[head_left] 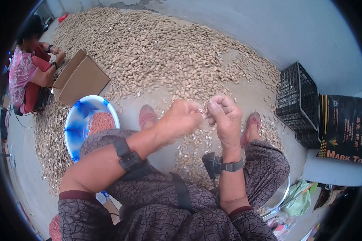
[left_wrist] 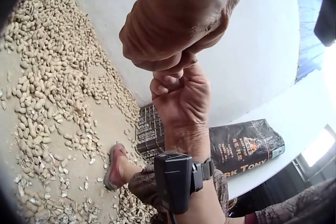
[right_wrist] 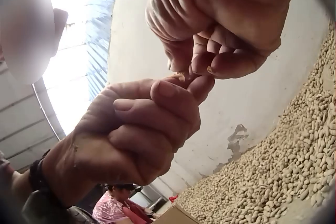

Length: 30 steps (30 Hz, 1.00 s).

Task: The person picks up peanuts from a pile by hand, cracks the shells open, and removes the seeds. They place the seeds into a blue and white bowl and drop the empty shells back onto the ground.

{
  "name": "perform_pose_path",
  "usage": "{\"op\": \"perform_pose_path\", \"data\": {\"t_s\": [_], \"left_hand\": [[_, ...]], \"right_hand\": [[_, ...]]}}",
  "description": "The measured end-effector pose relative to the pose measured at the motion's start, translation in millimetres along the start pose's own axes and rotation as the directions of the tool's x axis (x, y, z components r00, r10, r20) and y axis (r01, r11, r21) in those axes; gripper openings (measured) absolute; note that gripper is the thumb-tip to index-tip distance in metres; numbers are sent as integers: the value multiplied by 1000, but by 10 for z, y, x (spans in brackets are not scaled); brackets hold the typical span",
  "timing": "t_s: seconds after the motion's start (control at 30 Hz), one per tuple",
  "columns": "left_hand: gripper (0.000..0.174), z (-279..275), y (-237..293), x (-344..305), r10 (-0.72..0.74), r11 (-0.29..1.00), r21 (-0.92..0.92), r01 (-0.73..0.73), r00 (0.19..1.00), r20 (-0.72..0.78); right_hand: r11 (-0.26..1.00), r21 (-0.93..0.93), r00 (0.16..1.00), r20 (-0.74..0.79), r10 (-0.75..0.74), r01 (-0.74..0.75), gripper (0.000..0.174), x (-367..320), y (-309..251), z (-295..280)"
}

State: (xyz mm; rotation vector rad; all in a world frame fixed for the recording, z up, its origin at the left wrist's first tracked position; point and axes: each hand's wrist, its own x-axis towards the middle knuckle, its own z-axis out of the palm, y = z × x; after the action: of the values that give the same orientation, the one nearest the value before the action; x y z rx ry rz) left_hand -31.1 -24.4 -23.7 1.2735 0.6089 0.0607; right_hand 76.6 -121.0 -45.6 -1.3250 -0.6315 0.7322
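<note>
Peanut (head_left: 204, 110): raised between both hands, above the floor; the shell looks opened, with a reddish kernel apparently showing, though it is too small to confirm.
Left hand (head_left: 179, 119): fingers curled, thumb and forefinger pinching the peanut.
Right hand (head_left: 227, 118): thumb and fingertips clamped on the same peanut; the other fingers are bent in.
Dropping risk: a small kernel could slip if either pinch loosens; the ground below bears loose shells (head_left: 191, 146), where it would be hard to find.
Damage risk: excess thumb pressure could split the kernel or tear its skin.
Contamination risk: shell crumbs clinging to the fingers could end up among the clean kernels.
Basin (head_left: 70, 130): blue and white, beside the left leg; holds pinkish-red kernels (head_left: 100, 121), banked toward one side. The leg overlaps it in the head view; contact cannot be told, but a shifted knee might tip it.
Cardboard box (head_left: 84, 76): beyond the basin, near a second person (head_left: 26, 76); interior hidden.
Black crates (head_left: 289, 90): by the wall; contents cannot be determined.
Printed bag (head_left: 346, 124): beside the crates; contents unseen.
Metal bowl (head_left: 281, 196): partly behind the right leg; contents unclear.
Unshelled stock (head_left: 157, 52): heaped loose on the floor, outside any container.
</note>
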Motion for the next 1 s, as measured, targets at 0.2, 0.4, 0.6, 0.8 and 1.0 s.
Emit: {"op": "perform_pose_path", "data": {"t_s": [0.2, 0.4, 0.6, 0.8, 1.0], "left_hand": [[19, -95, 18, 1, -81, 936, -326, 129, 984, 158], [28, -58, 29, 2, -202, 807, -554, 202, 977, 62], [33, -25, 89, -59, -247, 784, -577, 228, 968, 47], [23, -67, 33, -21, -213, 780, -589, 211, 975, 67], [17, -110, 30, -11, -163, 771, -599, 214, 977, 139]], "right_hand": [[999, -18, 998, -44, -52, 51, 7, -25, -65, -13], [810, -438, 920, 141, -365, 389, 13, -86, -250, 74], [460, -608, 741, 360, -567, 648, 15, -74, -318, 128], [503, -604, 769, 330, -548, 618, 16, -119, -372, 149], [859, -348, 926, 108, -361, 375, 12, -137, -247, 92]]}}
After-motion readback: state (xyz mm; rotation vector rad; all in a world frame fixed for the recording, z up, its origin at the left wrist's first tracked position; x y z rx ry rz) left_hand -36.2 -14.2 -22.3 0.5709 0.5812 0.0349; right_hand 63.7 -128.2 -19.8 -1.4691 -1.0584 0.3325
